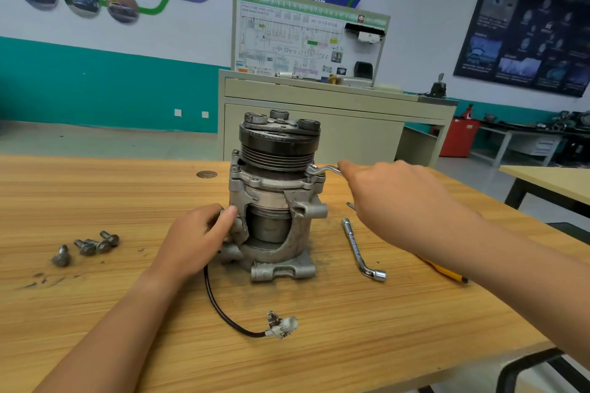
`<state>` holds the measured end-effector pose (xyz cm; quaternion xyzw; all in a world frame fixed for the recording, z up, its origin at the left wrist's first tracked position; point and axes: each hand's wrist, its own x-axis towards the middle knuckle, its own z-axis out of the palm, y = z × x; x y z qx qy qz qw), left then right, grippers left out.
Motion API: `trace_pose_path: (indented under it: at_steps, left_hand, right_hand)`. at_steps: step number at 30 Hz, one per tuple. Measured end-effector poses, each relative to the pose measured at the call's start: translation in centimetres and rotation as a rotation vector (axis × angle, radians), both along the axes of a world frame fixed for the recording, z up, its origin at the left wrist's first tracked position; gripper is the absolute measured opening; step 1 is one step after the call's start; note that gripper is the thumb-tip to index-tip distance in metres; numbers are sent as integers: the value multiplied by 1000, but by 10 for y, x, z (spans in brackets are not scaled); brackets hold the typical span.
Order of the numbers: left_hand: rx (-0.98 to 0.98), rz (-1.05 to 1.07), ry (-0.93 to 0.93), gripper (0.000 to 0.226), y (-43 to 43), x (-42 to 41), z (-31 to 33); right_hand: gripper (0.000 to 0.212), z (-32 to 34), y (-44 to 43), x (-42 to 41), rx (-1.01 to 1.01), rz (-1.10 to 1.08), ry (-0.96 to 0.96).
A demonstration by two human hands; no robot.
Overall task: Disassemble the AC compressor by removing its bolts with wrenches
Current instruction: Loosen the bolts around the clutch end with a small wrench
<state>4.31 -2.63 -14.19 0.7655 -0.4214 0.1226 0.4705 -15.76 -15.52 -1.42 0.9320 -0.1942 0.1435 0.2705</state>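
At the middle of the worktop point(95, 195) the compressor point(274, 201) stands on end, its ribbed black pulley point(277, 150) uppermost and its rough, grey cast-metal body below, cut away in front to show a smooth cylinder inside.

The right grip point(392, 201) lies just right of the upper flange, fingers curled over the handle of a bright steel wrench point(325, 170), forefinger laid along it. The wrench's ring end sits on the flange's right corner, where a bolt head is presumably covered. Its long axis runs about level, from the flange out rightward and toward the person.

The left grip point(198, 239) clasps the lower left of the housing, thumb pressed on the casting, bracing it. The right grip is the one nearer the working corner.

The next pull likely has to swing that handle about the bolt's upright axis, and the tall, narrow body could tip or twist unless braced.

Another bolt point(235, 155) stands in the flange's left corner. Four loose bolts point(87, 247) lie together to the left, well apart from the body. An L-shaped socket wrench point(359, 249) lies near on the right, and a thin black cable point(220, 306) curls forward to a white plug point(282, 325).
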Motion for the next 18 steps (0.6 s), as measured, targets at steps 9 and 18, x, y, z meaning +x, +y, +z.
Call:
trace_pose_path:
  at_steps: [9, 18]
  left_hand:
    - [-20, -15, 19, 73, 0, 0, -2]
    - [-31, -2, 24, 61, -2, 2, -4]
  right_hand:
    - [13, 19, 10, 10, -119, -38, 200]
    - [10, 26, 3, 10, -251, 52, 301]
